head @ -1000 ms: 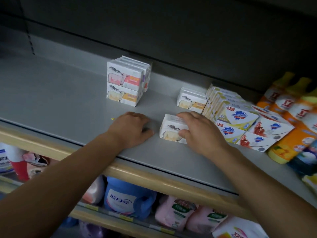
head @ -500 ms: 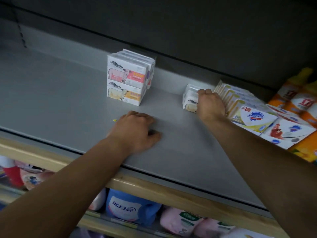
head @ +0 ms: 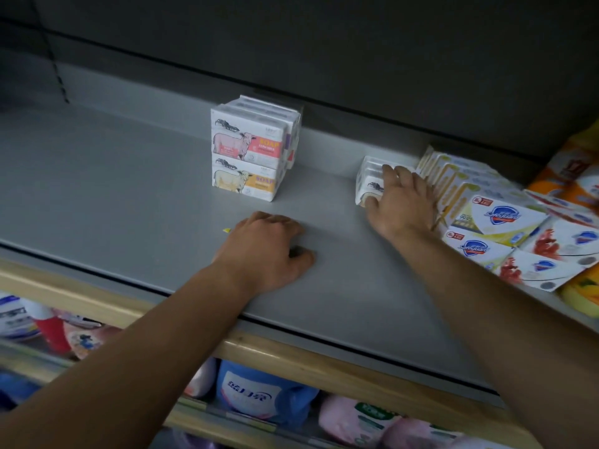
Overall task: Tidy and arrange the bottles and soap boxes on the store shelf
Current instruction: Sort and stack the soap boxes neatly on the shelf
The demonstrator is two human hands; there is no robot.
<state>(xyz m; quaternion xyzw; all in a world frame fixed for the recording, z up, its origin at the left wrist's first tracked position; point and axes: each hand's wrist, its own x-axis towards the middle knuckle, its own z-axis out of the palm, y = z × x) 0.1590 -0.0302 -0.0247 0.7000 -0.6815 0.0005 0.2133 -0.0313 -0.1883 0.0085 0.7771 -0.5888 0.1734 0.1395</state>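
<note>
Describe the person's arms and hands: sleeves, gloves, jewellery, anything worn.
Both arms are bare as far up as the picture shows; no sleeve edge is in view. The left hand and right hand wear no gloves. No watch, bracelet or ring shows on either wrist or the visible fingers.

head view | worn high, faces forward and down | close over shelf [head: 129, 189] | sole view
</note>
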